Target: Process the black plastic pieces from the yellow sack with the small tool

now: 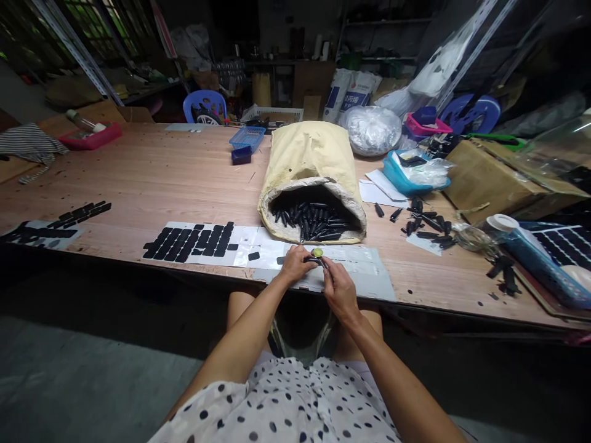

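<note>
My left hand [294, 264] is closed, fingers pinched on a small black piece [311, 259] above the table's front edge. Beside it my right hand [340, 287] is also closed, its fingers around a slim dark item [324, 263] whose kind I cannot make out. Between the fingertips shows a small yellow-green round thing [317, 252]; what bears it is unclear. Just behind the hands lies an open cream sack [314, 147], its mouth facing me, with many black elongated parts [318, 220] inside. Under the hands is a grey sheet [364, 277].
Rows of flat black pieces [189, 242] lie on pale sheets to the left. Loose black parts [427, 221] are scattered at the right, near a blue basin [415, 172] and a cardboard box [503, 178]. A blue basket [248, 136] stands behind, left of the sack.
</note>
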Demonstrator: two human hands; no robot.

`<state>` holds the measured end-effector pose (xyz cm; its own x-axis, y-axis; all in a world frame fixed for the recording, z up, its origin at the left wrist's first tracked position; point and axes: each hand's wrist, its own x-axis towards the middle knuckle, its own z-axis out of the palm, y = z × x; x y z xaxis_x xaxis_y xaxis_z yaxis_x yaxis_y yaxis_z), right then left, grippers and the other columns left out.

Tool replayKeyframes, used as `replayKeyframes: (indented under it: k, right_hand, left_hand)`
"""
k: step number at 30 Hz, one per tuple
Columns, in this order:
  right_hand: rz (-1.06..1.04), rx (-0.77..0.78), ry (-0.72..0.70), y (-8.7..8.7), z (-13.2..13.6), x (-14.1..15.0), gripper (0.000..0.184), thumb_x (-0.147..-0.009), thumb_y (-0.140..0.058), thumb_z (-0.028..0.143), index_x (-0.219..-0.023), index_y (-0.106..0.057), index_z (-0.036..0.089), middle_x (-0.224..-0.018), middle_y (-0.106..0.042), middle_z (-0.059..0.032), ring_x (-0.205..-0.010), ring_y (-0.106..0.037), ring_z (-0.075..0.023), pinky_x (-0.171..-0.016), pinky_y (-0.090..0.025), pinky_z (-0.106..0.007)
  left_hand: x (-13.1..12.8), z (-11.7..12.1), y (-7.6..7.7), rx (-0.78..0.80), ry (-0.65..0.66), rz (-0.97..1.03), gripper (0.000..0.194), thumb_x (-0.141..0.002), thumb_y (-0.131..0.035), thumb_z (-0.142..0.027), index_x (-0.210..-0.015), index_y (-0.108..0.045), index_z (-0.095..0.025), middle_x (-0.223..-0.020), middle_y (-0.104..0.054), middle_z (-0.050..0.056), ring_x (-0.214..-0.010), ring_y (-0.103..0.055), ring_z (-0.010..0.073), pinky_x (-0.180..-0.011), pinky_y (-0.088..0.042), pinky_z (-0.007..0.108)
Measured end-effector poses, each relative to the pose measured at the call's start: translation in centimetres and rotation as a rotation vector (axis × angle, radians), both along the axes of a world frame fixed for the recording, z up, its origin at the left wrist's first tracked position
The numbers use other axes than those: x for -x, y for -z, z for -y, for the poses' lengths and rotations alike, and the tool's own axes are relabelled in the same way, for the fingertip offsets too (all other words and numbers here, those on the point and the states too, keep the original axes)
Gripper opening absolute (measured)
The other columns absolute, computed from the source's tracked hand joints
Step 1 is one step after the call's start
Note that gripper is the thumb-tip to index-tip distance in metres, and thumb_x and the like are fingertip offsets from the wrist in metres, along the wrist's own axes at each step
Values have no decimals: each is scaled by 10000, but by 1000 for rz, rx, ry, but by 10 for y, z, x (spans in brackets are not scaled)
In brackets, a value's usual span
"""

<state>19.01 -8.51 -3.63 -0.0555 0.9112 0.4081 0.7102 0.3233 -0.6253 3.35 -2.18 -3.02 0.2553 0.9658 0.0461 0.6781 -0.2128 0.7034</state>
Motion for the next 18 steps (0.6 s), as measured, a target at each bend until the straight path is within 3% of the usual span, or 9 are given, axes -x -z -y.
replayKeyframes:
  k: [14, 18]
  right_hand:
    - [54, 30, 69, 7, 3, -14, 403, -950, -357, 236, -1224, -652, 212, -1021, -695, -90, -968, -621, -210, -901, -500, -352]
    - [104, 7, 168, 3, -7, -28, 421, -965, -330, 252, -1261, -628, 218, -1062, -674, -93, -1005, -594, -216, -906, -473, -346]
  left_hand:
    - [-2, -1, 4, -21, -39, 14, 134, -795, -753, -277, -919, -793, -247, -903, -666, 38, -975, -545, 233, -905, -458, 366]
    - [-2, 1, 1, -30, -42, 2, 124, -799, -748, -277, -913, -782, -238, -909, -659, 44, -981, -543, 239, -906, -461, 373]
